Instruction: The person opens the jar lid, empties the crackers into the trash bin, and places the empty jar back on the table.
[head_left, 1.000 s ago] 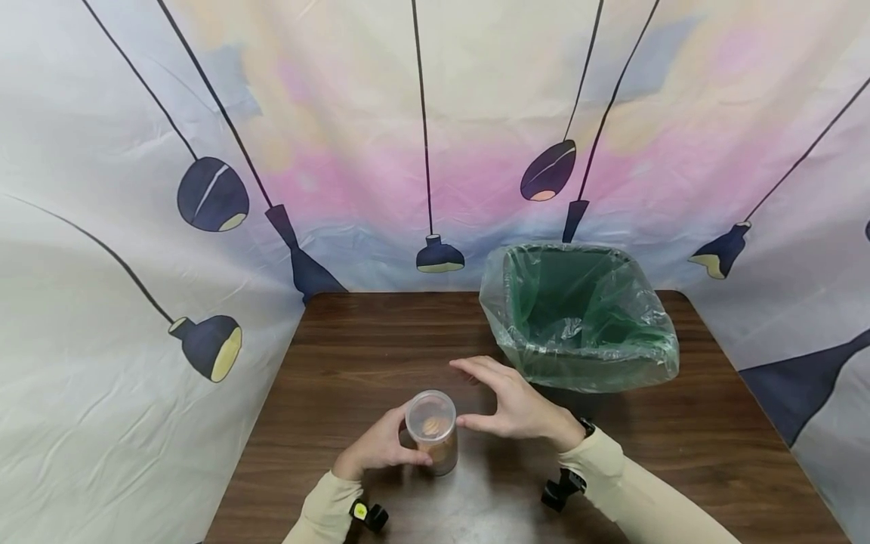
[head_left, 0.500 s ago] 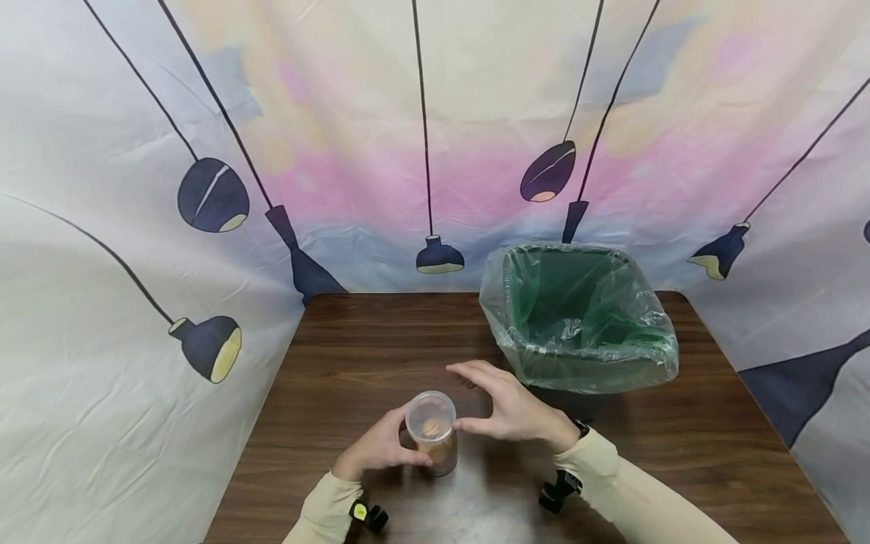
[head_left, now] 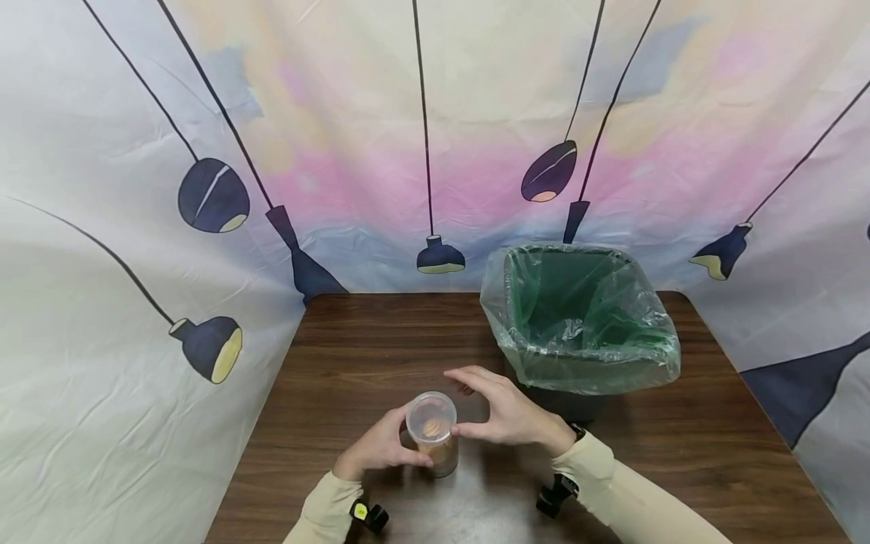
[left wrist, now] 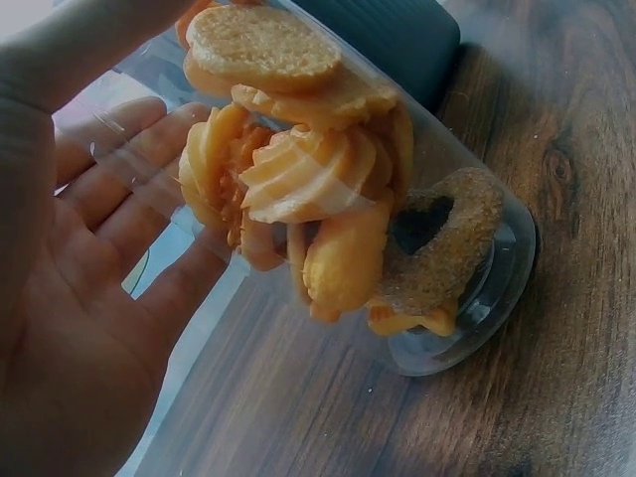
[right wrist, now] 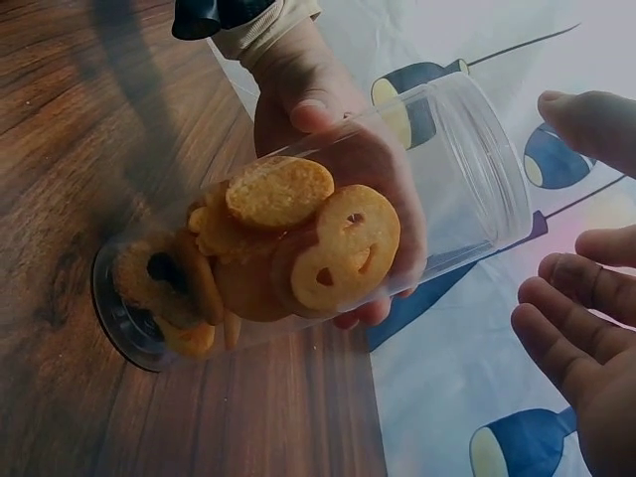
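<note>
A clear plastic jar (head_left: 443, 462) with a transparent top stands upright on the wooden table. Through its wall show several golden cookies (left wrist: 316, 177), among them a smiling-face cookie (right wrist: 348, 248) and a sugared ring (right wrist: 159, 278). From the left side my left hand (head_left: 382, 444) holds the jar, thumb in front and fingers behind. My right hand (head_left: 508, 412) hovers at the right of the jar's top, fingers spread and thumb close to the rim. The right wrist view shows a gap between those fingers and the jar.
A dark bin (head_left: 567, 404) lined with a green translucent bag (head_left: 598, 370) stands at the back right of the table (head_left: 367, 340). Behind the table hangs a cloth backdrop (head_left: 340, 151) printed with lamps.
My right hand has shifted slightly left, toward the jar's top. The left hand and the jar have stayed put.
</note>
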The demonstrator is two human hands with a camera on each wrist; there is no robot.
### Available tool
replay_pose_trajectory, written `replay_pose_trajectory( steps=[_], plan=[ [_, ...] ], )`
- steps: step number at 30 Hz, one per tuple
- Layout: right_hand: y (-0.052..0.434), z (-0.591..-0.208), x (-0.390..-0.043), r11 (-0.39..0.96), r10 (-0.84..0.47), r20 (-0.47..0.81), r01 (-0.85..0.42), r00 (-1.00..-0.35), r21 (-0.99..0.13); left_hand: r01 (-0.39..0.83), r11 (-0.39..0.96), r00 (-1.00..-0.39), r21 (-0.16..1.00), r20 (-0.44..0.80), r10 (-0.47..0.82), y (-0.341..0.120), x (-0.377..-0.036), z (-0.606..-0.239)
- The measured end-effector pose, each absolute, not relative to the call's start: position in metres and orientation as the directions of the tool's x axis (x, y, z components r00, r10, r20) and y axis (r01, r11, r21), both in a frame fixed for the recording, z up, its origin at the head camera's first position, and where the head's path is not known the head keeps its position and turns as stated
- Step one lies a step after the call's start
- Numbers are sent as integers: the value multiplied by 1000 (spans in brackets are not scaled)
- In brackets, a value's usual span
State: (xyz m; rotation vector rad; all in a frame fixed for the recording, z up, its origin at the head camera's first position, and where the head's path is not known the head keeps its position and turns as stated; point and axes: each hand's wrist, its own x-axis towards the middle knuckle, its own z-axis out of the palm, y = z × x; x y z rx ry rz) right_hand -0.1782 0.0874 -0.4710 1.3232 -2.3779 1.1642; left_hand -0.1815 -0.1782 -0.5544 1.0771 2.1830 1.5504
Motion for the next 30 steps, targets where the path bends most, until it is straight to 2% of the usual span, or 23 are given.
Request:
replay_pose_trajectory(
  steps=[7,15,21,30],
  plan=[
    [86,-475,-178,277,-641,516,-798,-569,-535,421,176,-695,890,192,693,-179,-180,-553],
    [84,-476,-177,269,-652,489,-779,-580,-566,398,189,-710,898,171,683,-180,-181,-554],
    [82,-477,-177,262,-660,503,-799,-558,-542,432,184,-697,883,197,689,-180,-181,-556],
    [79,-481,-176,269,-662,476,-776,-579,-570,425,203,-697,882,176,695,-179,-178,-547]
  ],
)
